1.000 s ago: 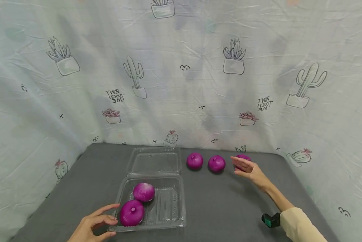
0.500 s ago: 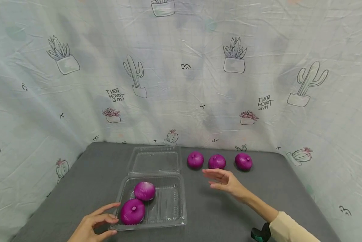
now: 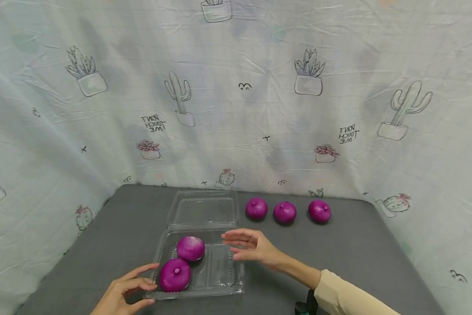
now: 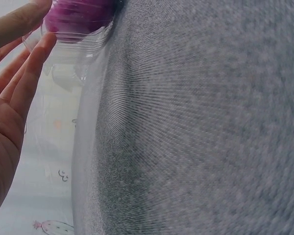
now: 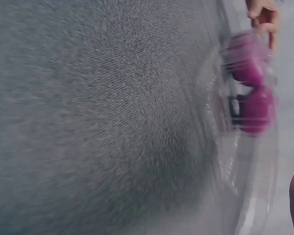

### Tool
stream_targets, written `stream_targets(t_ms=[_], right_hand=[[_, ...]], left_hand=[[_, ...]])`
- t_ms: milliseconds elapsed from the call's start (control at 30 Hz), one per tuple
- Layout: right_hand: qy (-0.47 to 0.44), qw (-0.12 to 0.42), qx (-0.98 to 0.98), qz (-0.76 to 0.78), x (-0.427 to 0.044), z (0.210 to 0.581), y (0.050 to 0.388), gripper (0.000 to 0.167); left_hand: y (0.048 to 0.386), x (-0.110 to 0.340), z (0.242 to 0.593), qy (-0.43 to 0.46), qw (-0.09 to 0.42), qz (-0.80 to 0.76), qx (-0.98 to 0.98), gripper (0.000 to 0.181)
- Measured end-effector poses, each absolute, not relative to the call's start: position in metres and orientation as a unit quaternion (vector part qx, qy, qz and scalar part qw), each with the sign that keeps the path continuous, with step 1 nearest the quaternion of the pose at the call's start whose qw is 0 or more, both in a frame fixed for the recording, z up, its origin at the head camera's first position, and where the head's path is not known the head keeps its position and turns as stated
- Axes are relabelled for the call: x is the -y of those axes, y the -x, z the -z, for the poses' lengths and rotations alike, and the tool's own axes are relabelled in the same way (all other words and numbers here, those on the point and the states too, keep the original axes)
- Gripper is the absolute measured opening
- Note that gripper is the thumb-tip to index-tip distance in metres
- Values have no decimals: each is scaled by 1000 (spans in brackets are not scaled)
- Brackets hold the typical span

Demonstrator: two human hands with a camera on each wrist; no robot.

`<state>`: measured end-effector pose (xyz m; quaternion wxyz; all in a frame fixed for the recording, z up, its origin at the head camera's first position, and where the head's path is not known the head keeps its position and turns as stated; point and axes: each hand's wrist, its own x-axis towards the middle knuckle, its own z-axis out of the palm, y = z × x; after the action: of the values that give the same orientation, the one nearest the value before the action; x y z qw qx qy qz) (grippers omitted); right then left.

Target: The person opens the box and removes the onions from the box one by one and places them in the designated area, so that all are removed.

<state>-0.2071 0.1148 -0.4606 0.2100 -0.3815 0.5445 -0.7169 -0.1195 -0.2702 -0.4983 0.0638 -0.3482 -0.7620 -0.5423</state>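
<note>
Clear plastic, the rectangular, open-lidded container (image 3: 208, 292) sits on grey cloth (image 3: 362, 245), two round purple onions (image 3: 175, 275) at its left. I'd steady that side with the left hand (image 3: 126, 288), fingers apart, and lift the empty right hand (image 3: 255, 247), thumb parted from fingers, clear of the rim.

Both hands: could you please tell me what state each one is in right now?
Left hand: open, fingers spread against the left edge of the box.
Right hand: open, holding nothing, over the box's right side.
</note>
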Motion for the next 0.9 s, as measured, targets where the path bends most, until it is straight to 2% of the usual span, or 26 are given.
stream_targets(t_ms=[167,400,767,900], right_hand=[[397,244,-518,717,-89,466,213,57],[389,264,-531,705,-61,468,221,58],[316,262,-623,666,-42,465,228,67],[299,252,-659,643,-32,469,229,69]], left_hand=[[120,270,500,354,63,547,756,31],[119,271,499,351,64,543,761,29],[118,270,496,331,51,545,769,28],[120,271,498,349,55,553,755,30]])
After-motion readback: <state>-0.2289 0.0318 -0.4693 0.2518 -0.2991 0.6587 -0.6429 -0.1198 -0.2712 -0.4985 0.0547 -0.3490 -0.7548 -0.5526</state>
